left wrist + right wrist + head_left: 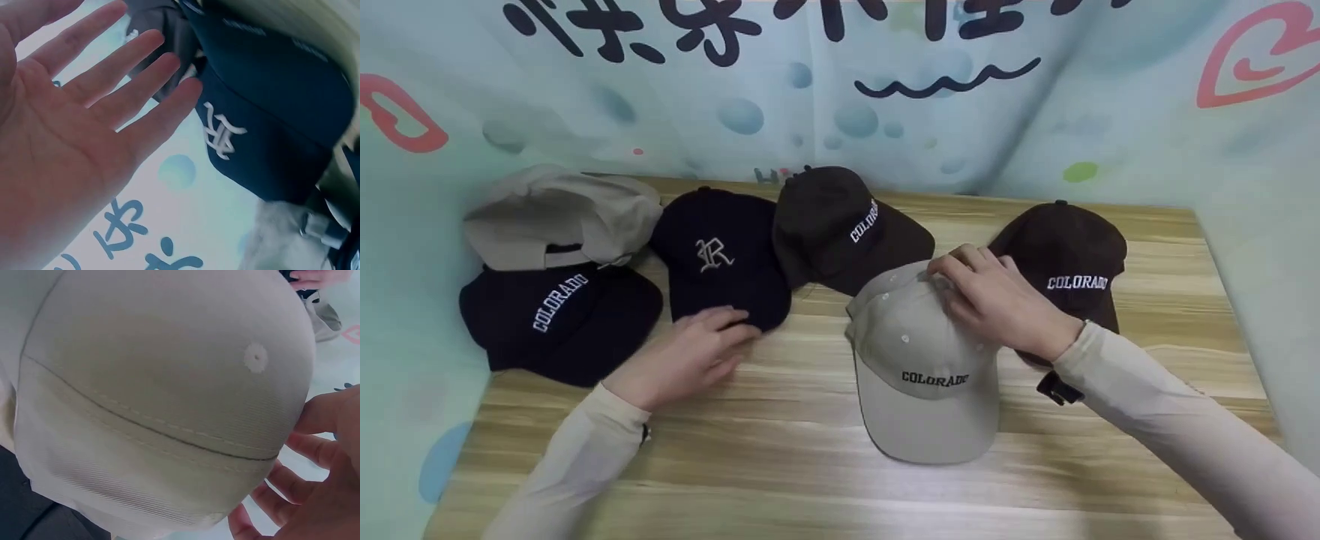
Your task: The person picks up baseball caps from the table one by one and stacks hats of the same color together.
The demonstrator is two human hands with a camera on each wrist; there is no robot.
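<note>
A light grey-beige baseball cap (926, 337) with COLORADO lettering has its brim toward the near side of the table. At the top of its crown, my right hand (1005, 300) grips it with curled fingers; the crown fills most of the right wrist view, fingers (301, 486) along its edge. My left hand (690, 356) is by the brim of a navy cap (727, 255) bearing an R emblem. In the left wrist view its fingers (163, 115) are spread and nearly straight, and the palm holds nothing.
A dark brown COLORADO cap (840, 232) lies behind the beige one, another brown cap (1069, 247) to its right, partly behind my right hand. At left, a beige cap (555, 214) rests against a navy COLORADO cap (562, 322). A printed cloth (810, 97) hangs behind the wooden table (780, 465).
</note>
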